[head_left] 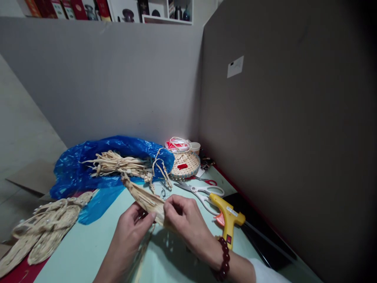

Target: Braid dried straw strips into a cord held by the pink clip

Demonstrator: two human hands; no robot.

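A pale dried husk leaf [144,197], wide and creased, stretches between my two hands above the table. My left hand [132,226] pinches its lower edge between thumb and fingers. Closed on the near right end is my right hand [186,220], with a dark red bead bracelet [224,257] on the wrist. The leaf's far, narrower end points toward a bundle of dried husk strips [120,163] lying on a blue plastic bag [73,167]. A thin strip [144,249] hangs down below my hands.
A yellow glue gun [228,214], white-handled scissors [203,192] and red-handled scissors [210,182] lie to the right. Behind them sits a round woven basket [191,167] holding a red item. Woven straw sandals [53,226] rest at left. Grey partitions [132,78] enclose the table [73,257].
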